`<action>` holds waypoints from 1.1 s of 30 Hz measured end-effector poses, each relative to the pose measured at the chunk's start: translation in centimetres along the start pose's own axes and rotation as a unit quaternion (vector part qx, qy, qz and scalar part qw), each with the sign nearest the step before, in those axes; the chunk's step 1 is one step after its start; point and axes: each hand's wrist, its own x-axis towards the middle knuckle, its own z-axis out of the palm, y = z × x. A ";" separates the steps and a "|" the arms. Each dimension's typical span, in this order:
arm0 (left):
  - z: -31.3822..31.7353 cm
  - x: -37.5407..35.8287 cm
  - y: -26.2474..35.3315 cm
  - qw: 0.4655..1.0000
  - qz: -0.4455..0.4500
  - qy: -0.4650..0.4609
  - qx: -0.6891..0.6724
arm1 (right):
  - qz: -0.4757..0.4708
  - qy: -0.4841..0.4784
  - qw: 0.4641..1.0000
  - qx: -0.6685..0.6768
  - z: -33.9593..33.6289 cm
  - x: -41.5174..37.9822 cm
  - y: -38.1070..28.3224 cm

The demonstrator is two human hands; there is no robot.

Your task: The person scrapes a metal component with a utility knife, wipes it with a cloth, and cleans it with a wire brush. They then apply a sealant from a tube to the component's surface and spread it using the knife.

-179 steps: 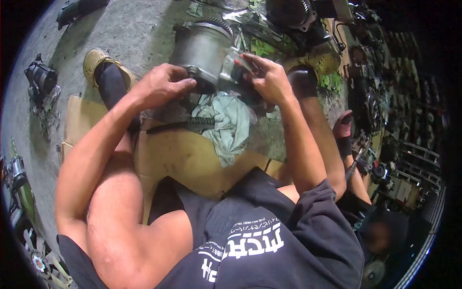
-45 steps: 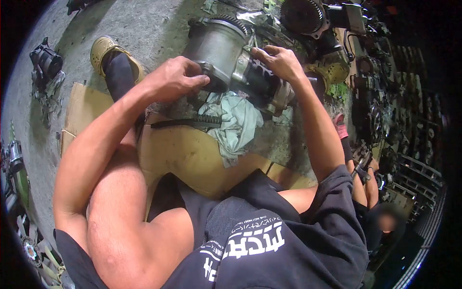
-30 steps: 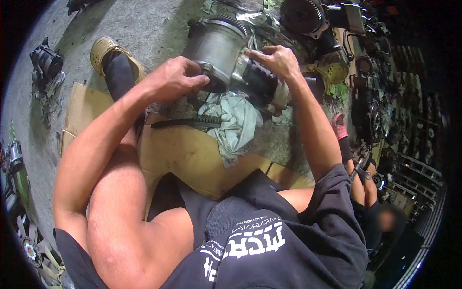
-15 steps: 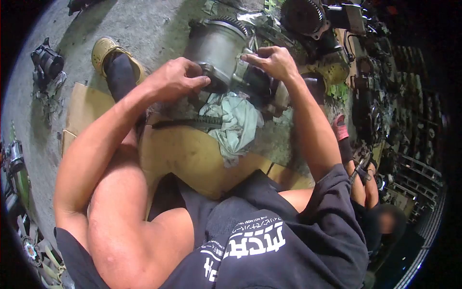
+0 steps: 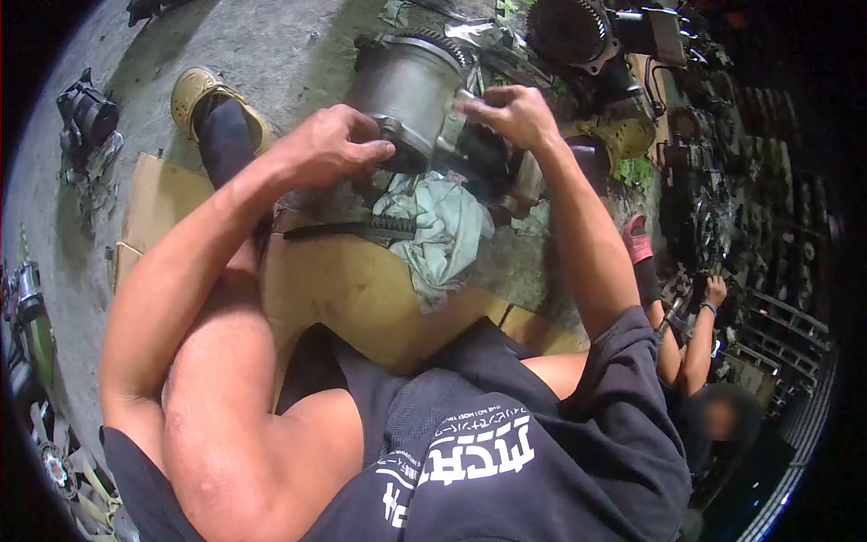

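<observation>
A grey metal cylindrical housing (image 5: pixel 405 90) with a toothed gear (image 5: pixel 432 41) at its far end sits on the floor before me. My left hand (image 5: pixel 336 149) is closed at its lower left, with the thumb on the rim and the other fingers partly hidden. On the other side, my right hand (image 5: pixel 510 117) has thumb and forefinger drawn together beside the housing. Whatever they pinch is slightly blurred and too small to name. A crumpled pale rag (image 5: pixel 442 235) and a black-bristled brush (image 5: pixel 384 228) lie between the housing and my lap.
Brown cardboard (image 5: pixel 361 294) covers the floor under my legs. Several dark, greasy machine parts crowd the right side, including a ring gear (image 5: pixel 569 34). Another black part (image 5: pixel 88 117) lies at the left. A co-worker (image 5: pixel 697 343) sits at the far right, near metal racks (image 5: pixel 781 334).
My right fingers have shifted slightly against the side of the housing, while my left hand stays in place. The co-worker's arm has stretched out toward the parts.
</observation>
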 end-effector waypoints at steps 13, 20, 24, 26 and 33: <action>0.4 0.3 -0.5 0.999 0.027 0.016 -0.020 | -0.006 0.125 0.992 -0.019 1.1 0.6 1.1; 0.5 0.6 -0.9 0.999 0.032 0.007 -0.023 | -0.050 0.080 0.995 -0.024 0.9 0.5 1.2; 0.1 0.2 -0.3 0.999 0.034 0.011 0.013 | -0.034 0.024 0.999 -0.030 0.0 0.2 0.0; 0.3 0.3 -0.2 0.999 0.031 0.014 0.018 | -0.041 0.108 0.993 -0.027 0.3 0.4 0.5; 0.3 0.2 -0.1 0.999 0.030 0.007 -0.007 | -0.035 0.037 0.998 -0.037 -0.1 0.9 0.9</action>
